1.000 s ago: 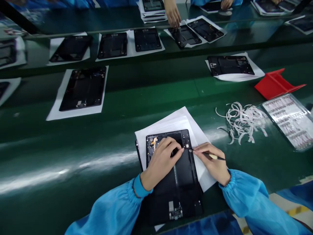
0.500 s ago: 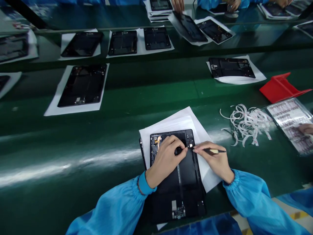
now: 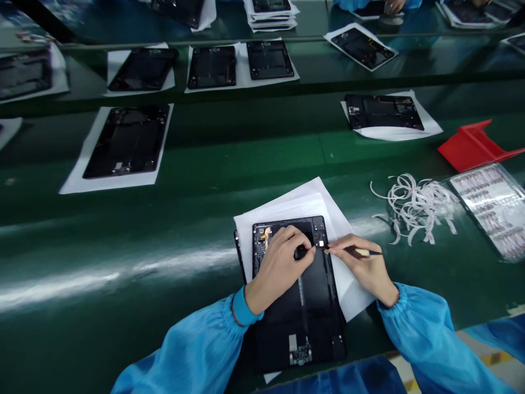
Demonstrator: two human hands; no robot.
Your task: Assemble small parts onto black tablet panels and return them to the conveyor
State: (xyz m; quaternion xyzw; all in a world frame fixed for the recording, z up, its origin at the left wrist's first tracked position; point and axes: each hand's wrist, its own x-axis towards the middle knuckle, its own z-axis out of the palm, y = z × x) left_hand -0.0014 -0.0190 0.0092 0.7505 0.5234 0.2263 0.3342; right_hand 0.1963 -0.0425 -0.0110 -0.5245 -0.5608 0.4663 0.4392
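Observation:
An opened tablet [image 3: 315, 306], its inner parts showing, lies on white sheets [image 3: 307, 189] in front of me. My left hand [image 3: 283, 257] rests across its upper half, thumb and forefinger pinched together near a small white square part [image 3: 321, 244]. Whatever is in that pinch is too small to make out. On the tablet's right edge, my right hand [image 3: 363, 265] grips a slim dark tool [image 3: 363, 251] with a pale yellow section, held like a pen. Its tip is close to the left fingertips and partly hidden.
White curled strips [image 3: 418, 205] lie in a heap to the right, beside a clear-covered tray [image 3: 490, 202] and a red holder [image 3: 476, 145]. Tablets on paper, such as one tablet [image 3: 127, 142] at left and another tablet [image 3: 383, 112] at right, line the green surfaces ahead. Co-workers' sleeves [image 3: 348, 4] show at the back.
Tablets on the nearer strip have shifted left, those on the raised strip slightly right. A co-worker's hand and the tablet it lifted are gone; another hand has left the tray. My right hand moved slightly right.

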